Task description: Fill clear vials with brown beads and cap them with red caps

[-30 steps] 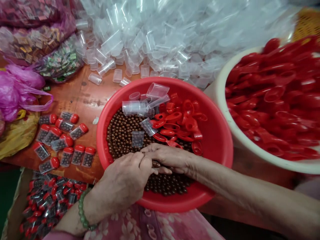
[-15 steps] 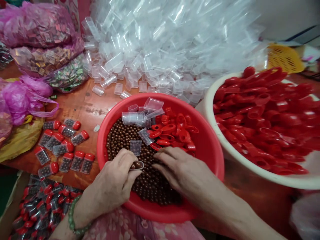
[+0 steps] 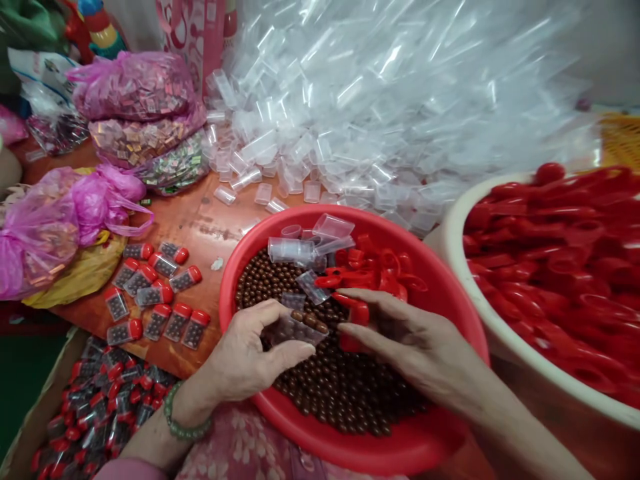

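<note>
My left hand (image 3: 257,347) grips a clear plastic container (image 3: 295,329) filled with brown balls, its open end tilted toward the right. Facing it, my right hand (image 3: 410,333) pinches a red plastic cap (image 3: 356,312) between thumb and fingers. Both hands are over a red basin (image 3: 231,267). Loose brown balls (image 3: 345,400) cover much of its bottom. At the basin's far side lie several clear containers (image 3: 290,250) and a heap of red caps (image 3: 395,267).
A cream tub (image 3: 453,233) of red caps (image 3: 560,267) stands right. Behind is a large pile of clear containers (image 3: 360,100). Capped, filled containers (image 3: 159,320) lie on the table (image 3: 200,220) at left, above a box full of them (image 3: 110,400). Pink bags (image 3: 135,87) sit back left.
My right hand has come up from the brown balls and now holds a red cap. My left hand has turned the filled container toward it. The view has shifted left.
</note>
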A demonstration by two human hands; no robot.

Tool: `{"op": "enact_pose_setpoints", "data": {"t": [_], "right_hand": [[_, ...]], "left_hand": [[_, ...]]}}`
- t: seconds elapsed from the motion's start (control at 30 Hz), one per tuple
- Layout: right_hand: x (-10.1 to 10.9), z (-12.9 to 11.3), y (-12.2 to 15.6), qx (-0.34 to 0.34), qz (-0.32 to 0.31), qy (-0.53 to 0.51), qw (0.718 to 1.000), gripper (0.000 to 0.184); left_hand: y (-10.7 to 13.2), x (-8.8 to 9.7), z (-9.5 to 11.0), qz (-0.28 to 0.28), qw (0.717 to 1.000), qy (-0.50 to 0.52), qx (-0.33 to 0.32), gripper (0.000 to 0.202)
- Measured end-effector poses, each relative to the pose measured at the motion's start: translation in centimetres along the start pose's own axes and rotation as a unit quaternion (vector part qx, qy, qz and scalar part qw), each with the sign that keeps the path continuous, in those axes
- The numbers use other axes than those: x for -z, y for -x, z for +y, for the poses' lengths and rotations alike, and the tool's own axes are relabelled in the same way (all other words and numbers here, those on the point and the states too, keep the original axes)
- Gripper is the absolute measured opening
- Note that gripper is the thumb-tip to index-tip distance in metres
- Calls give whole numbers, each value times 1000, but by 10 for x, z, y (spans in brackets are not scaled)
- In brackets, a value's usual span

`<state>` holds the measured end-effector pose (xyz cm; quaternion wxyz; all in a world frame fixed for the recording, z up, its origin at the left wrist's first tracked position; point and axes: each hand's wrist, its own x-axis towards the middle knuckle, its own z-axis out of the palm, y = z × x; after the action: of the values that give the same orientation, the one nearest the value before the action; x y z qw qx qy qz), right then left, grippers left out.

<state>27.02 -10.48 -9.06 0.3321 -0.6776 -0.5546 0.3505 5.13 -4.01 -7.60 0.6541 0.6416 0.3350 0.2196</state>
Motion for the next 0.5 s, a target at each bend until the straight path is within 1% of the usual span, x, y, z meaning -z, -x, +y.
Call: {"op": "enact_pose_setpoints", "data": {"t": [0.03, 0.1, 0.17, 0.23, 0.3, 0.37, 0.43, 0.5], "right_hand": [[1, -7, 0, -33, -1, -77, 996, 40], [0, -18, -1, -74, 18, -204, 976, 40], [-5, -26, -4, -79, 43, -296, 951, 35], [-11, -30, -7, -74, 59, -354, 930, 31], [-15, -30, -9, -78, 67, -379, 920, 28], [-18, -29, -11, -86, 79, -381, 917, 28], [-20, -27, -13, -91, 95, -366, 921, 29], [-21, -26, -14, -87, 116, -343, 928, 31]], "left_hand": [[0, -1, 0, -9, 1000, 24, 2, 20], [1, -3, 0, -8, 999, 41, 1, 24], [1, -6, -1, 2, 999, 35, 2, 29], [1, -9, -2, 6, 999, 51, 14, 34], [1, -12, -3, 12, 996, 86, 26, 34], [0, -13, -4, 21, 993, 111, 31, 30], [-1, -14, -5, 29, 994, 100, 30, 29], [-1, -15, -6, 33, 997, 67, 31, 31]]}}
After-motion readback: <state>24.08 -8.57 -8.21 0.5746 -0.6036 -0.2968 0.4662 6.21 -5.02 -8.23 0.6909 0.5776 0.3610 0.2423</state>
